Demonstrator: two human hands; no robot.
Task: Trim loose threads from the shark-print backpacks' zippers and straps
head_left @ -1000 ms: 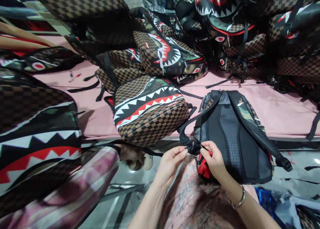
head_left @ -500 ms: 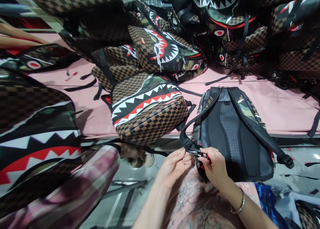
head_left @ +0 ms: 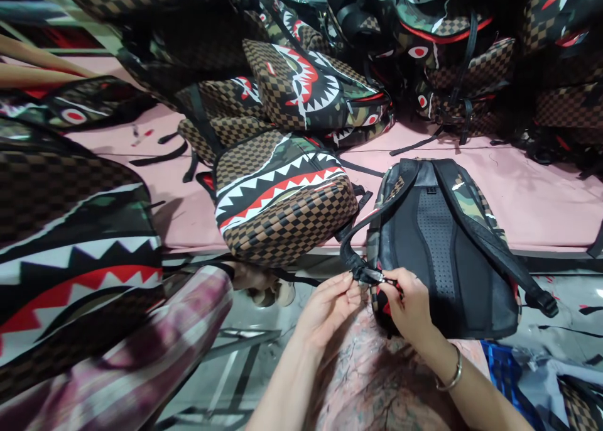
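Note:
A black-backed backpack (head_left: 436,249) leans at the table edge in front of me, its padded back panel facing me. Its left shoulder strap (head_left: 348,245) loops outward and ends in a black buckle (head_left: 371,275). My left hand (head_left: 330,308) pinches the strap's buckle end between thumb and fingertips. On the other side, my right hand (head_left: 409,302) is closed on dark webbing by the buckle; the fingers partly hide it. The right shoulder strap (head_left: 509,264) hangs loose across the panel.
A checkered shark-mouth backpack (head_left: 287,195) lies left on the pink table (head_left: 546,198). More backpacks (head_left: 320,92) are piled behind. At left are a large backpack (head_left: 80,261) and a person's plaid sleeve (head_left: 183,330). Blue material (head_left: 509,381) sits low at right.
The view has shifted slightly, moving the bags a little to the right in the picture. Both hands stay at the buckle, which has turned slightly between them.

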